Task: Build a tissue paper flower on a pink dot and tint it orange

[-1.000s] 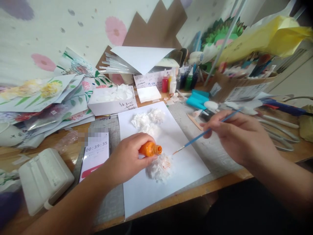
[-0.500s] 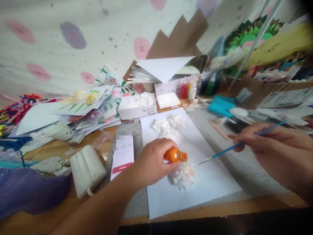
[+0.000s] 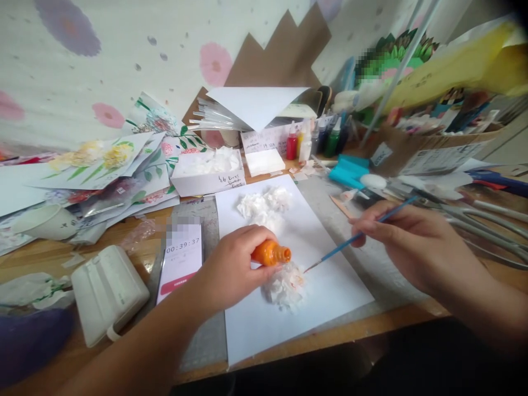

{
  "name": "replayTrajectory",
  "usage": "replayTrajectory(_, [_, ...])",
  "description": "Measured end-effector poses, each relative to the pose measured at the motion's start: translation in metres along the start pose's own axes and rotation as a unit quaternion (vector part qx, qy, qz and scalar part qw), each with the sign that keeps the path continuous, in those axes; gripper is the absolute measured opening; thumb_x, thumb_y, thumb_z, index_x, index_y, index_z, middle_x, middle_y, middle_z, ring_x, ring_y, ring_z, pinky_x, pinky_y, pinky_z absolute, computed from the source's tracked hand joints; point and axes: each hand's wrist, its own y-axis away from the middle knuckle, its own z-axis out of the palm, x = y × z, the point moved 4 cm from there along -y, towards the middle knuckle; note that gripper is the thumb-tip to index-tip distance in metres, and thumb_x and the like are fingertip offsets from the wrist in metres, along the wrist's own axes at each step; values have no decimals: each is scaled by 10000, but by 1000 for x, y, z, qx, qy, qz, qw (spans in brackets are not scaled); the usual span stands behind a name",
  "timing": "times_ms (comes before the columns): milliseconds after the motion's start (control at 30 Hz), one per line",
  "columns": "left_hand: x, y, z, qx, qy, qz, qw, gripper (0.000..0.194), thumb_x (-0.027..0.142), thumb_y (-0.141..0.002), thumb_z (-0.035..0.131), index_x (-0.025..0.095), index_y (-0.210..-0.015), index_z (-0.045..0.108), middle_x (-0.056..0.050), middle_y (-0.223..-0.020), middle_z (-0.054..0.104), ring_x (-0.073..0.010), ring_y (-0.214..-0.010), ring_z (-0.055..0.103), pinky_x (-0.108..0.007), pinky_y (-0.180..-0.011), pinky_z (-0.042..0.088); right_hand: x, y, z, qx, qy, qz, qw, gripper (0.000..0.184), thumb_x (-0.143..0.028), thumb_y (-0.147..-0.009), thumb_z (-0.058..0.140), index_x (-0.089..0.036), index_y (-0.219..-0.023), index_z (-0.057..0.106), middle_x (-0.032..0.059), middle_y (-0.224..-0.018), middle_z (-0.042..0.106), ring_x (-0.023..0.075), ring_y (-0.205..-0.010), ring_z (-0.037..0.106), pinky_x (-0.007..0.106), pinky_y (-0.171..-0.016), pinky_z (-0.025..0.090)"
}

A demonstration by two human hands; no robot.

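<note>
Left hand (image 3: 229, 267) clamped on bottle (image 3: 268, 253), right hand (image 3: 408, 242) on brush (image 3: 338, 249); apparently tinting clump (image 3: 284, 290) nearest surface's (image 3: 330, 339) front edge; next needs dabbing.

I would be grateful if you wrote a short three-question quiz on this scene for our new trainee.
1. Multiple choice: What does the left hand hold?
A. A green bottle
B. An orange bottle
C. A pair of scissors

2. True or false: In the picture, the phone lies to the left of the white sheet.

3. Fill in the blank: The right hand holds a paintbrush with a ____ handle.

Key: 1: B. 2: True. 3: blue.
</note>
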Motion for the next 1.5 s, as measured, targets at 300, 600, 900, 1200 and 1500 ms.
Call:
replayTrajectory(300, [-2, 0, 1, -5, -11, -2, 1000, 130, 281, -745, 622, 220, -838, 555, 37, -820, 581, -124, -732, 526, -242, -649, 377, 0, -2, 4, -26, 24, -7, 999, 101, -318, -753, 672, -222, -736, 646, -16, -689, 635, 152, -687, 621, 276, -661, 474])
replayTrajectory(600, [-1, 0, 0, -8, -14, -4, 1000, 137, 282, -746, 624, 222, -849, 556, 40, -819, 578, -117, -729, 528, -236, -650, 382, -2, 0, 7, -44, 6, 7, 999, 89, -295, -756, 673, -217, -727, 641, -34, -676, 619, 114, -658, 616, 228, -652, 488])
replayTrajectory(900, [-1, 0, 1, -13, -12, -6, 1000, 106, 268, -757, 604, 223, -839, 552, 39, -816, 579, -118, -727, 528, -236, -642, 385, -4, -2, 6, -27, 4, -1, 1000, 139, -323, -734, 691, -196, -705, 642, -20, -658, 616, 131, -647, 617, 258, -653, 497])
replayTrajectory(1200, [-2, -1, 1, -14, -8, -5, 1000, 126, 299, -755, 611, 219, -836, 556, 32, -814, 586, -125, -730, 531, -241, -651, 392, -3, -4, 5, -20, -1, -2, 1000, 131, -324, -735, 688, -204, -713, 639, -22, -670, 612, 136, -654, 611, 268, -651, 497])
replayTrajectory(1500, [-2, -1, 1, -9, -3, -4, 1000, 113, 280, -751, 609, 216, -833, 564, 26, -817, 591, -129, -731, 533, -242, -654, 394, -1, -4, 4, -23, -3, 3, 1000, 119, -317, -744, 685, -213, -714, 636, -35, -660, 618, 121, -656, 614, 245, -664, 481])
